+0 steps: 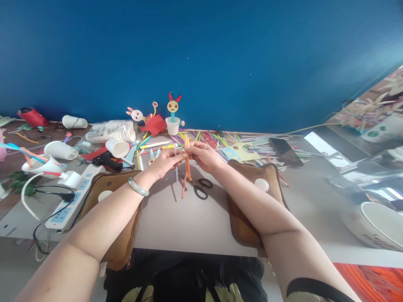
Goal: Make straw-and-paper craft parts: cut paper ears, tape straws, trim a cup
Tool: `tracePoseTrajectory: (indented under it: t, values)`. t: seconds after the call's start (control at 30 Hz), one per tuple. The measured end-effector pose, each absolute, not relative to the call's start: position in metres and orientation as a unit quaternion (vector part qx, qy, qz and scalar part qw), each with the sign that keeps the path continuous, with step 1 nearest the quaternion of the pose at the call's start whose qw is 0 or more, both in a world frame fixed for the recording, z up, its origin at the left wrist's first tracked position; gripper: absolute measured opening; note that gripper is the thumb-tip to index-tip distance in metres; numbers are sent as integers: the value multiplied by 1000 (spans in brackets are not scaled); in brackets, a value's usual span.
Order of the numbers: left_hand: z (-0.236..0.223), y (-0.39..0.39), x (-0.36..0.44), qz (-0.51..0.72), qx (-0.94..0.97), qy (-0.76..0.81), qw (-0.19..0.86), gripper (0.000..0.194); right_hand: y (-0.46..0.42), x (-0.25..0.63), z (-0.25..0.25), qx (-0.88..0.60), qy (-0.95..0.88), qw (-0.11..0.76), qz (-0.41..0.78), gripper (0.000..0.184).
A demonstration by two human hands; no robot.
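Note:
My left hand [166, 161] and my right hand [204, 154] meet above the white table [189, 222], both pinched on a bundle of orange paper straws [187, 172] that hangs down between them. A pale green bangle [138, 187] sits on my left wrist. Black-handled scissors [201, 188] lie on the table just under my right hand. Both forearms rest on brown cushions [248, 218].
Several coloured straws [226, 140] and paper cut-outs are spread behind the hands. Paper cups [117, 147], a black glue gun [107, 161], a power strip [71, 201] and cup-and-straw figures [172, 113] stand left. A phone [285, 151] and bowl [374, 224] lie right. Blue wall behind.

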State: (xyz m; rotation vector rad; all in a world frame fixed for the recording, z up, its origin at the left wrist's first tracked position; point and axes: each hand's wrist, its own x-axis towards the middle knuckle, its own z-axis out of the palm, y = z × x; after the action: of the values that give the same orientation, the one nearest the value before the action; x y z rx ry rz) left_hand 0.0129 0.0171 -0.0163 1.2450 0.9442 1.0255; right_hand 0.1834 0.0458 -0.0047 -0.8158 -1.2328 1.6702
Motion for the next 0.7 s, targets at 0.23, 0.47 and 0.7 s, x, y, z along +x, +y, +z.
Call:
tracePoseTrajectory:
  t: [0.23, 0.47, 0.7]
  values:
    - [-15, 17, 10, 444, 529, 405, 600, 35, 47, 185, -3, -320, -534, 418, 662, 32]
    - [-14, 17, 8, 422, 540, 403, 607, 38, 51, 189, -6, -307, -549, 400, 667, 30]
    - [-12, 16, 8, 386, 564, 411, 603, 42, 50, 189, -8, -303, -540, 403, 674, 34]
